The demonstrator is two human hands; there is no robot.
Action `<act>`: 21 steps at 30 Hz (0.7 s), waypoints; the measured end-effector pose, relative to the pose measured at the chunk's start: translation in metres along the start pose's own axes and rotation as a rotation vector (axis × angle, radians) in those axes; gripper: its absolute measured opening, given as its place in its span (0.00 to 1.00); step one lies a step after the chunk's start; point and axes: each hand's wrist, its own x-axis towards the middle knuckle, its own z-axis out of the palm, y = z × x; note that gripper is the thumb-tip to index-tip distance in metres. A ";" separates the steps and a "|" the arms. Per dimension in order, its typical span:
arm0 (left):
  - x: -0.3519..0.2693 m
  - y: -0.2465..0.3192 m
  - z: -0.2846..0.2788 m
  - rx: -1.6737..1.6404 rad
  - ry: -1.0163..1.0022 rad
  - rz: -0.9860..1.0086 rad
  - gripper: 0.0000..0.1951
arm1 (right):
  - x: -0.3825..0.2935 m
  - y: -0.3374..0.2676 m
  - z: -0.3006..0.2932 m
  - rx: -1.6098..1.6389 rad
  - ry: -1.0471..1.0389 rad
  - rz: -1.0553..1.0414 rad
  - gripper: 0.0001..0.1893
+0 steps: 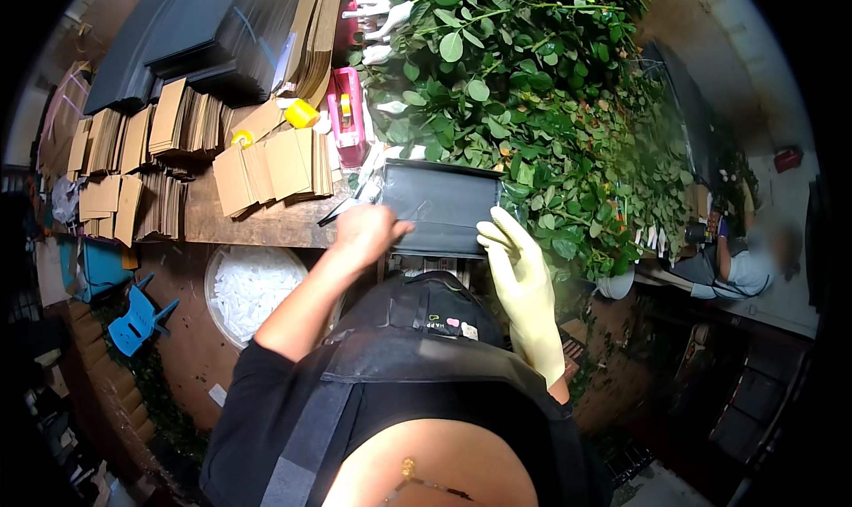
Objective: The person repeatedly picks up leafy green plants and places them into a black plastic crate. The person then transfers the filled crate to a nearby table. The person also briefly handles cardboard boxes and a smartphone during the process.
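Before me, at the table's front edge, lies a dark grey folded sheet (442, 207) with a raised back edge. My left hand (366, 235) is bare and curled at its left side, the thumb reaching over the sheet; whether the fingers pinch anything is hidden. My right hand (519, 260) wears a pale yellow rubber glove. Its fingers are extended and somewhat apart at the sheet's right edge, with nothing seen in them. Close to the left hand lies a dark-tipped tool (343, 210), partly covered. Leafy cut stems (492, 107) are heaped behind and to the right of the sheet.
Cardboard pieces (273, 171) stand in stacks on the wooden table (213, 217), near a pink tape dispenser (347, 117) and yellow tape roll (301, 113). Dark sheets (200, 41) are piled behind. A tub of white pieces (256, 290) and blue chair (136, 317) are below left. Another person (739, 267) sits far right.
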 end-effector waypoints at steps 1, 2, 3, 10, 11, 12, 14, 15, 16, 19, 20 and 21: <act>-0.010 -0.013 -0.011 -0.043 -0.085 0.001 0.27 | -0.001 0.004 -0.002 0.009 0.009 0.003 0.23; -0.015 -0.028 -0.019 -0.108 -0.147 -0.028 0.27 | -0.001 0.008 -0.003 0.018 0.018 0.004 0.23; -0.016 -0.044 -0.026 -0.172 -0.212 -0.053 0.26 | -0.002 0.009 -0.004 0.028 0.034 0.008 0.23; 0.106 -0.122 0.005 -0.317 0.505 -0.321 0.23 | 0.010 -0.010 0.026 0.014 -0.144 0.084 0.25; 0.116 -0.131 0.005 -0.380 0.413 -0.382 0.22 | 0.016 -0.018 0.031 -0.051 -0.216 0.091 0.25; 0.120 -0.150 0.010 -0.527 0.445 -0.358 0.21 | 0.021 -0.030 0.039 -0.074 -0.289 0.094 0.25; 0.117 -0.163 0.007 -0.746 0.485 -0.279 0.19 | 0.029 -0.030 0.050 -0.045 -0.362 0.070 0.24; 0.104 -0.153 0.007 -0.847 0.495 -0.223 0.18 | 0.031 -0.021 0.057 0.010 -0.376 0.077 0.24; 0.083 -0.138 0.003 -0.945 0.496 -0.160 0.17 | 0.038 -0.016 0.067 0.119 -0.390 0.145 0.24; -0.004 -0.061 -0.027 -1.048 0.321 -0.325 0.16 | 0.080 0.031 0.114 0.589 -0.538 0.481 0.24; -0.029 -0.042 -0.027 -1.076 0.335 -0.307 0.15 | 0.092 0.038 0.125 0.637 -0.621 0.556 0.24; -0.044 -0.045 -0.014 -1.134 0.213 -0.319 0.14 | 0.101 0.047 0.132 0.683 -0.709 0.628 0.23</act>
